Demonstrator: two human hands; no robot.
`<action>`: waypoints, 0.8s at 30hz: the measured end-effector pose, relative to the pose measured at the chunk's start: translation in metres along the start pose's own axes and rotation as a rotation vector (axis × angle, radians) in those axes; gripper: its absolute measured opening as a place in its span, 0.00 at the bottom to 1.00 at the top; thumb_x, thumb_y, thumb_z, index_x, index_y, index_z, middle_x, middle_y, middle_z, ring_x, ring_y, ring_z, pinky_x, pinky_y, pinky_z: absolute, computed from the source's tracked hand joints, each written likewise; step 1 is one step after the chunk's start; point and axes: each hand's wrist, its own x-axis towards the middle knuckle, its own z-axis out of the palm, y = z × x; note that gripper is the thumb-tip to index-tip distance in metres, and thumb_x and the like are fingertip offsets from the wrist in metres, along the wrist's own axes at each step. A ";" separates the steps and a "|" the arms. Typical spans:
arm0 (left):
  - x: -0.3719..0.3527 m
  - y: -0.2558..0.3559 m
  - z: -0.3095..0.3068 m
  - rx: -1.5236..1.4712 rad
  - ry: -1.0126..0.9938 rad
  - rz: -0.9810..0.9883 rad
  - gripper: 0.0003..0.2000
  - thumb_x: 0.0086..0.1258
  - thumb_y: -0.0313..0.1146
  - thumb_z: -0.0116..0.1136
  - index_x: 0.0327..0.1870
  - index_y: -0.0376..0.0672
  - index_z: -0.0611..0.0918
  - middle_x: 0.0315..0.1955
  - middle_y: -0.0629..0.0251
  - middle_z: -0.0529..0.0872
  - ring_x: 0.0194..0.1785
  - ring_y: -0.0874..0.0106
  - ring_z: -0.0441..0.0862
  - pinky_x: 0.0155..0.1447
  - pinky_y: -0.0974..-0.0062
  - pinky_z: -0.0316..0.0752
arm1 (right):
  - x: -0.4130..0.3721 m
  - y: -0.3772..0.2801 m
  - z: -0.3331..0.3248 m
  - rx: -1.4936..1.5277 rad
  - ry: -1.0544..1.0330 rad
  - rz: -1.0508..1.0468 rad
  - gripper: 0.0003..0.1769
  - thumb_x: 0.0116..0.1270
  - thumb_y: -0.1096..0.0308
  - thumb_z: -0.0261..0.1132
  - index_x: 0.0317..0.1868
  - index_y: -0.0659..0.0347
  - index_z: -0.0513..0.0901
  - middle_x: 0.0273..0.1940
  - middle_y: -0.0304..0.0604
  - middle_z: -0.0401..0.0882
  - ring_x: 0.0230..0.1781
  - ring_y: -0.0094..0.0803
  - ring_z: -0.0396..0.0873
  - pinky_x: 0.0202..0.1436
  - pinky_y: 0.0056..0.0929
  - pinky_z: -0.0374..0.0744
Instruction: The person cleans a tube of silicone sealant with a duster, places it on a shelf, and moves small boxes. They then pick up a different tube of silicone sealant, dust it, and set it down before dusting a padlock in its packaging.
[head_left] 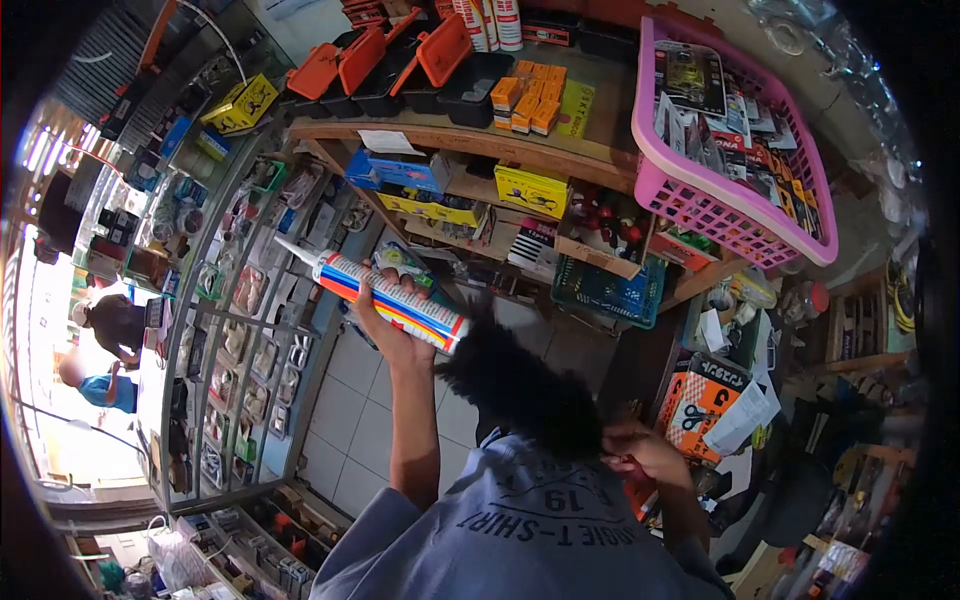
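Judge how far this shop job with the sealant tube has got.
Done: the sealant tube is off the shelves, raised in the left hand. In hand: fingers wrap its middle; the right hand is by the hair. Left: it has not been set down anywhere.

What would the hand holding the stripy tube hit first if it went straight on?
Likely the blue cardboard boxes under the wooden counter; the grey-shirted person's hand, closed on the white striped sealant tube, points at them. Depth is unclear.
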 end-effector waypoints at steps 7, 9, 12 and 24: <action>0.000 0.000 0.003 0.031 0.097 0.045 0.17 0.70 0.42 0.54 0.54 0.45 0.70 0.31 0.64 0.74 0.32 0.73 0.73 0.38 0.73 0.74 | -0.005 -0.038 0.029 -0.990 0.515 -0.648 0.17 0.60 0.77 0.63 0.50 0.56 0.83 0.26 0.44 0.74 0.23 0.38 0.75 0.27 0.30 0.74; -0.002 0.000 0.006 0.052 0.118 0.056 0.16 0.71 0.41 0.52 0.55 0.46 0.70 0.31 0.66 0.75 0.33 0.74 0.74 0.37 0.74 0.74 | -0.004 -0.042 0.027 -1.147 0.597 -0.728 0.18 0.58 0.77 0.63 0.50 0.54 0.84 0.26 0.45 0.75 0.23 0.40 0.75 0.27 0.30 0.74; -0.003 0.001 0.009 0.096 0.130 0.065 0.17 0.71 0.42 0.50 0.57 0.47 0.70 0.30 0.67 0.75 0.33 0.75 0.73 0.36 0.74 0.73 | -0.002 -0.039 0.028 -0.860 0.596 -0.630 0.11 0.60 0.76 0.66 0.44 0.62 0.84 0.26 0.43 0.75 0.20 0.30 0.73 0.24 0.26 0.71; -0.006 0.015 0.027 0.114 0.035 0.075 0.18 0.71 0.44 0.50 0.57 0.46 0.68 0.31 0.65 0.74 0.33 0.73 0.72 0.35 0.75 0.73 | -0.014 -0.034 0.045 -0.833 0.392 -0.578 0.15 0.60 0.75 0.60 0.48 0.58 0.82 0.26 0.47 0.78 0.19 0.37 0.75 0.23 0.32 0.74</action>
